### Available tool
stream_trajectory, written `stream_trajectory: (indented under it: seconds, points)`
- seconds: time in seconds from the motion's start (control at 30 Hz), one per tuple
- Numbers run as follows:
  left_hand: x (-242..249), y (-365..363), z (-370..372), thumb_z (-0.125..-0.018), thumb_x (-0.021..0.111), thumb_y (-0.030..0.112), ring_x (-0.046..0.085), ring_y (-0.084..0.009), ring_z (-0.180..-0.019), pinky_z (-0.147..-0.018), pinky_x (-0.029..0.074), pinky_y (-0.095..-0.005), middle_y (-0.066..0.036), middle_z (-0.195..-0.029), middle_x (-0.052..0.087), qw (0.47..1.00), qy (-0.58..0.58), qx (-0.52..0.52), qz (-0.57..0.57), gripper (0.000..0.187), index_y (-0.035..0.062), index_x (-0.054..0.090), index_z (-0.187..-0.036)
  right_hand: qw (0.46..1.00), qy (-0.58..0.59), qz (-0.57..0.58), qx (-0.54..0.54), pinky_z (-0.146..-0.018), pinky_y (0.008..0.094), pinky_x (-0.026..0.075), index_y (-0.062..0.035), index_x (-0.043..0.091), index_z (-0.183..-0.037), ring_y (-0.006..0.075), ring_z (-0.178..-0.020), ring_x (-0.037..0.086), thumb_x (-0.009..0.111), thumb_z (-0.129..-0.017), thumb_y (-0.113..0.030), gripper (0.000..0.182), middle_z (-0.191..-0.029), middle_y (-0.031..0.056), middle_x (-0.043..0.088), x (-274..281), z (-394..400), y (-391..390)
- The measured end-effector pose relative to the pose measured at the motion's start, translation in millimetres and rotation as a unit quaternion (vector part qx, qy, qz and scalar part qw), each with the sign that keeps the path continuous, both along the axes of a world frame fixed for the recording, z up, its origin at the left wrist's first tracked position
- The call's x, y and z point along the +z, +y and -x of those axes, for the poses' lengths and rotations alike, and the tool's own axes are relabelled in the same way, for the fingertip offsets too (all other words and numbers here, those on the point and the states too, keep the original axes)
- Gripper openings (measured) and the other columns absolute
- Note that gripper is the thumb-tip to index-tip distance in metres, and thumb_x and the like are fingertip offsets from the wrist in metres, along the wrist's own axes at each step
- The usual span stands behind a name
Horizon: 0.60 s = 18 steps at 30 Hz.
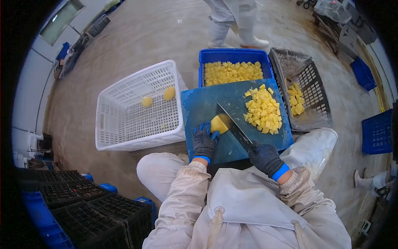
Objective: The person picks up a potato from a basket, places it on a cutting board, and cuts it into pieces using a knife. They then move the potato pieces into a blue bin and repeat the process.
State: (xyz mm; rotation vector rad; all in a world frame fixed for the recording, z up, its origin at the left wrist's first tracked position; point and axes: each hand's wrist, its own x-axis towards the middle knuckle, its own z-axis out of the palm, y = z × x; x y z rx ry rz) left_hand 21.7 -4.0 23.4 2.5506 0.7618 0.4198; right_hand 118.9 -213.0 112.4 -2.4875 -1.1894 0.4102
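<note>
My right hand (267, 157), in a dark grey glove with a blue cuff, is wrapped round the handle of a large kitchen knife (240, 135). Its wide blade slants up and left across the blue cutting board (199, 101), right beside a peeled potato (219, 125). Gloved the same way, my left hand (204, 142) grips that potato from the left, thumb at its lower edge and fingers along its side. A heap of yellow potato cubes (264, 111) lies on the right part of the board.
A white crate (141, 139) with two peeled potatoes stands left. Behind the board is a blue bin (234, 53) of potato cubes; to its right, a grey crate (313, 91) holds potato pieces. Black crates (103, 216) are stacked lower left. A person in white boots (253, 42) stands beyond.
</note>
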Motion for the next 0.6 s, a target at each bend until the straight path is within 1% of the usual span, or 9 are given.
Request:
stream_trajectory:
  seconds: [0.07,0.13,0.2,0.23,0.33,0.37,0.43,0.53,0.6]
  points:
    - [-2,0,0,-0.08,0.06,0.033,0.051,-0.0342,-0.104,-0.097,0.034,-0.0442,-0.018,-0.109,0.055,1.0,0.009,0.002,0.004,0.049,0.0033,0.052,-0.118,1.0,0.001,0.014,0.001,-0.056,0.0455,0.047,-0.0018,0.059,-0.083,0.036,-0.061,0.06,0.052,-0.082,-0.019,0.019,-0.065,0.0196,0.059,5,3,3]
    - [-3,0,0,-0.08,0.059,0.033,0.052,-0.0335,-0.105,-0.099,0.031,-0.0451,-0.018,-0.11,0.055,1.0,0.009,0.006,0.009,0.049,0.0032,0.052,-0.118,0.997,0.008,0.066,0.042,-0.06,0.0445,0.049,0.0033,0.059,-0.093,0.0338,-0.064,0.062,0.047,-0.082,-0.019,0.027,-0.07,0.019,0.063,13,5,8]
    - [-3,0,-1,-0.079,0.06,0.032,0.05,-0.0346,-0.103,-0.095,0.034,-0.0442,-0.018,-0.11,0.054,1.0,0.007,0.008,0.008,0.049,0.0024,0.053,-0.117,0.997,0.026,0.064,0.043,-0.061,0.0445,0.049,0.003,0.059,-0.093,0.0341,-0.066,0.062,0.047,-0.083,-0.019,0.027,-0.073,0.0192,0.063,8,5,14]
    - [-2,0,-2,-0.078,0.062,0.03,0.049,-0.0357,-0.102,-0.092,0.037,-0.0432,-0.019,-0.109,0.054,1.0,0.002,0.01,0.008,0.049,0.0016,0.054,-0.116,0.996,0.042,0.062,0.044,-0.063,0.0445,0.049,0.0026,0.059,-0.092,0.0343,-0.067,0.063,0.046,-0.083,-0.02,0.027,-0.075,0.0193,0.063,5,4,17]
    - [0,0,-1,-0.078,0.062,0.03,0.049,-0.0352,-0.102,-0.092,0.037,-0.0437,-0.019,-0.11,0.054,1.0,0.006,0.005,0.014,0.048,0.0017,0.053,-0.116,0.994,0.042,0.1,0.025,-0.065,0.0452,0.049,0.0028,0.058,-0.095,0.0346,-0.07,0.063,0.046,-0.084,-0.021,0.029,-0.078,0.0202,0.063,-30,-1,39]
    - [-1,3,-2,-0.078,0.062,0.03,0.049,-0.0352,-0.102,-0.092,0.037,-0.0437,-0.019,-0.11,0.054,1.0,0.005,0.007,0.01,0.048,0.0017,0.053,-0.116,0.994,0.04,0.097,0.027,-0.065,0.0452,0.049,0.0028,0.058,-0.095,0.0346,-0.07,0.063,0.046,-0.084,-0.021,0.029,-0.078,0.0202,0.063,-37,-7,46]
    - [-5,2,0,-0.078,0.062,0.03,0.049,-0.0348,-0.103,-0.093,0.036,-0.0439,-0.018,-0.111,0.054,1.0,-0.026,-0.005,0.006,0.049,0.002,0.053,-0.117,0.999,0.015,0.027,0.036,-0.065,0.0464,0.048,0.0026,0.057,-0.097,0.0353,-0.071,0.063,0.046,-0.084,-0.022,0.03,-0.077,0.0205,0.063,-40,-12,50]
    - [-3,1,0,-0.077,0.062,0.03,0.049,-0.0347,-0.104,-0.094,0.035,-0.0435,-0.018,-0.112,0.054,1.0,-0.007,0.002,0.022,0.05,0.0019,0.053,-0.117,1.0,0.0,0.009,0.028,-0.062,0.0468,0.048,0.0019,0.057,-0.098,0.035,-0.068,0.063,0.046,-0.085,-0.023,0.03,-0.072,0.0203,0.062,-20,-6,36]
    - [-1,-4,6,-0.077,0.062,0.031,0.048,-0.0345,-0.105,-0.095,0.035,-0.0433,-0.017,-0.113,0.054,0.999,-0.006,0.007,0.038,0.05,0.0022,0.053,-0.117,0.999,0.017,0.031,0.022,-0.061,0.0467,0.048,0.001,0.057,-0.097,0.0347,-0.066,0.062,0.047,-0.084,-0.023,0.029,-0.068,0.02,0.062,2,7,24]
